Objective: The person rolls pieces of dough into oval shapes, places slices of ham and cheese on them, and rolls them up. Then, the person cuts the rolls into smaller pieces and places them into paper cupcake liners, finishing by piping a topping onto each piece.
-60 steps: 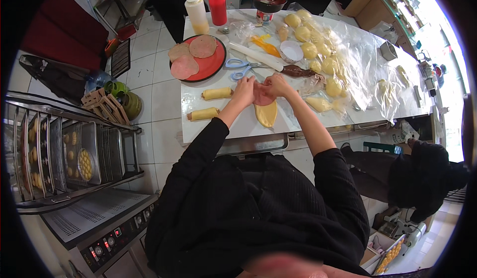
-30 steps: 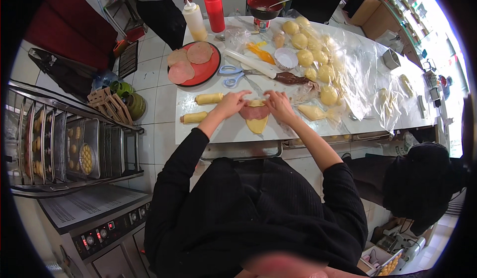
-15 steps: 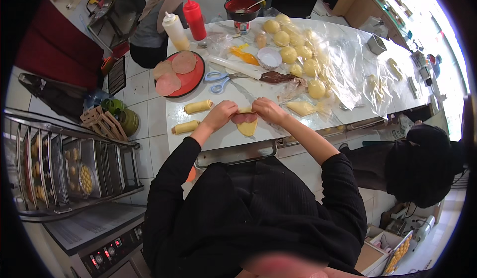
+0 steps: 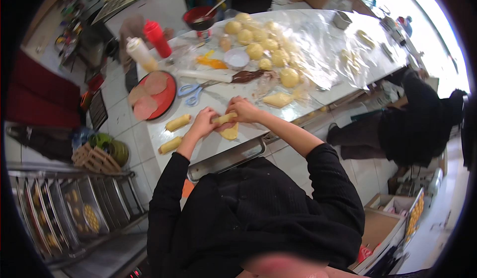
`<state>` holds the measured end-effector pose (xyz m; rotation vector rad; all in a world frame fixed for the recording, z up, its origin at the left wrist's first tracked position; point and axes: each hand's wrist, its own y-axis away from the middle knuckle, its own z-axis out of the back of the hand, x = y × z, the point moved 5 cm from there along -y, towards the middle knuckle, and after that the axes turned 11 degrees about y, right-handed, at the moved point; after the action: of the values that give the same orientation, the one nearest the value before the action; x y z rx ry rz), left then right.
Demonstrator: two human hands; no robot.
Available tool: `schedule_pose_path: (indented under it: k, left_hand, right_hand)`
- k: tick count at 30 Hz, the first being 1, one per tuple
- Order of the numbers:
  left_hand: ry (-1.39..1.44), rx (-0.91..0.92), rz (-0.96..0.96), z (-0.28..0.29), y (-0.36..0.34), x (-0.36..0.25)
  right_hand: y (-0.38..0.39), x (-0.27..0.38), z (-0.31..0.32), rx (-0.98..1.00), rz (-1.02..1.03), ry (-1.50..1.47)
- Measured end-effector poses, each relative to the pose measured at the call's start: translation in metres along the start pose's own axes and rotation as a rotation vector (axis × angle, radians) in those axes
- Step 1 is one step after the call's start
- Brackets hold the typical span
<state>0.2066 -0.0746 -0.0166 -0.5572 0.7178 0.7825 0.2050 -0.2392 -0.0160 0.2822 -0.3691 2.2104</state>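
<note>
My left hand (image 4: 203, 119) and my right hand (image 4: 242, 110) are closed on the two ends of a partly rolled piece of dough (image 4: 223, 119) with a pink meat slice inside; its flat yellow flap (image 4: 229, 134) lies toward me on the table. Two finished-looking rolls (image 4: 177, 122) lie to the left of my hands. A red plate (image 4: 164, 100) with pink meat slices is beyond them. Blue-handled scissors (image 4: 190, 94), a white rolling-pin-like roll (image 4: 203, 75) and a piping bag of brown filling (image 4: 248, 76) lie past my fingers.
Dough balls (image 4: 289, 77) under plastic, squeeze bottles (image 4: 158, 39), a bowl (image 4: 198, 17) and a pale piping bag (image 4: 277, 100) share the table (image 4: 323, 100). A tray rack (image 4: 99, 208) stands left. A dark-clothed person (image 4: 412, 124) is right; another, blurred, is behind the bottles.
My hands have rolled the dough's far edge toward me over the meat. The person behind the bottles has shifted and is less visible. The view has turned, so the table appears more tilted.
</note>
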Motion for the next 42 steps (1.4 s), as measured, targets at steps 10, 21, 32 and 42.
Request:
schedule_pose_path:
  k: [10, 21, 32, 42]
  left_hand:
    - [-0.205, -0.083, -0.279, -0.018, 0.031, -0.045]
    - [0.455, -0.098, 0.307, -0.013, 0.022, -0.036]
    - [-0.131, -0.126, -0.230, -0.027, 0.062, -0.047]
    - [0.423, -0.095, 0.197, -0.049, 0.066, -0.039]
  right_hand:
    - [0.045, 0.025, 0.009, -0.231, 0.377, 0.157]
    - [0.036, 0.023, 0.012, -0.164, -0.129, -0.184]
    - [0.070, 0.048, 0.000, -0.110, 0.283, 0.171]
    - [0.077, 0.047, -0.009, -0.072, -0.257, -0.405]
